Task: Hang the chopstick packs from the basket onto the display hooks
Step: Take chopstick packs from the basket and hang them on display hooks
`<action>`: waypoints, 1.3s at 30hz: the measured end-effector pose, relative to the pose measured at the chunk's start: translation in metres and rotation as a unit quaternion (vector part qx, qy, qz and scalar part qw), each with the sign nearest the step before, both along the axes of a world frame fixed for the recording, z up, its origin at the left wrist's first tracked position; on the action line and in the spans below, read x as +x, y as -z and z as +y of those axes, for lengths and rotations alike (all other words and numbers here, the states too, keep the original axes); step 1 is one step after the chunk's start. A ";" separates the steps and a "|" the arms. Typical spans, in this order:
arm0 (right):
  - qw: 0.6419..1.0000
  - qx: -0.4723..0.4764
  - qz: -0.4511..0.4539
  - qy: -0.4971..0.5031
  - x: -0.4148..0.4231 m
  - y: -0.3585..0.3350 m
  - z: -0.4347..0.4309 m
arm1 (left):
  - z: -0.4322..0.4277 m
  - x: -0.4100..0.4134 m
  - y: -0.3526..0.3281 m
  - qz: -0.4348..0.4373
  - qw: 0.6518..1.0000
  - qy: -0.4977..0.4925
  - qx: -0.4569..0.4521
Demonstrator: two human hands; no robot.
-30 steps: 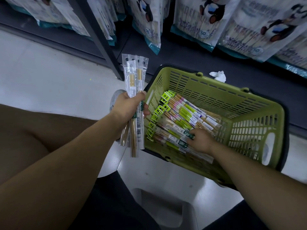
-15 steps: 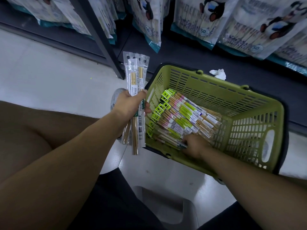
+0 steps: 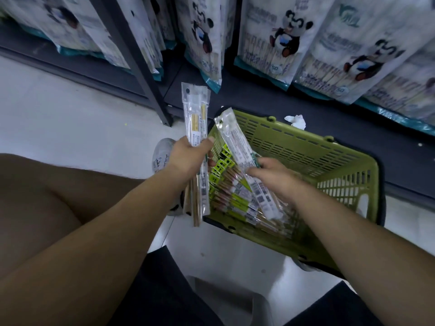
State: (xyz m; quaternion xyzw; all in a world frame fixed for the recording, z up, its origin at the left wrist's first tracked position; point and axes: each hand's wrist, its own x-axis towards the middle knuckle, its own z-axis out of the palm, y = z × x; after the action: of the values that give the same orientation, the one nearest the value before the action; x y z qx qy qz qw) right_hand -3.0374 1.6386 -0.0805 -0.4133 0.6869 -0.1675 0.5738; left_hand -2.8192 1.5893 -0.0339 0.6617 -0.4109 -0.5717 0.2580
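Nearest, left of the basket [image 3: 348, 184], the left hand [image 3: 188, 156] was clamped round a bundle [image 3: 196, 118] of several chopstick packs held upright. Above the basket's near-left corner, the right hand [image 3: 270, 175] pinched one more pack [image 3: 231, 140], tilted with its top toward the bundle. By my reading this was the gathering stage. No pack in view sat on a hook, no display hook could be made out, and a thick layer of packs [image 3: 235, 196] lay inside the basket, so nearly all the hanging looked left to do.

The packs were long, flat sleeves of clear, crinkly plastic, each with a punched hole at the top, white barcode labels and pale wooden sticks inside. Those in the basket carried bright green header cards. The basket was olive, rigid plastic with slotted walls, and it stood on a pale, smooth floor [image 3: 70, 114]. Just beyond the basket, a crumpled white scrap [image 3: 295, 120] lay on the dark shelf base [image 3: 259, 100]. Farther behind the basket hung big glossy bags [image 3: 270, 43] printed with pandas.
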 end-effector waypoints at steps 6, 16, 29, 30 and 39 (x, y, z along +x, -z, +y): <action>0.991 -0.121 -0.050 0.035 0.045 -0.084 -0.018 | -0.003 -0.034 -0.025 0.104 0.993 -0.049 0.013; 0.879 -0.249 0.350 -0.208 0.045 -0.164 -0.011 | -0.012 -0.048 -0.089 0.270 0.960 -0.047 -0.047; 0.893 -0.430 -0.001 0.132 0.026 -0.315 -0.088 | -0.051 -0.047 -0.215 0.223 0.920 0.098 -0.307; 0.883 -0.449 0.008 0.136 0.026 -0.329 -0.095 | -0.056 -0.050 -0.225 0.217 0.912 0.106 -0.331; 0.815 -0.555 0.059 0.155 0.018 -0.416 -0.137 | -0.113 -0.068 -0.292 0.271 0.859 0.101 -0.422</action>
State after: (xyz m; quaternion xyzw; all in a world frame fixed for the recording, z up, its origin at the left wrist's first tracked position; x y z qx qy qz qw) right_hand -3.0189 1.5016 0.3351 -0.5590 0.5646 -0.5824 0.1719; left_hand -2.8873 1.4765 0.2582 0.2636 -0.5911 -0.5230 0.5545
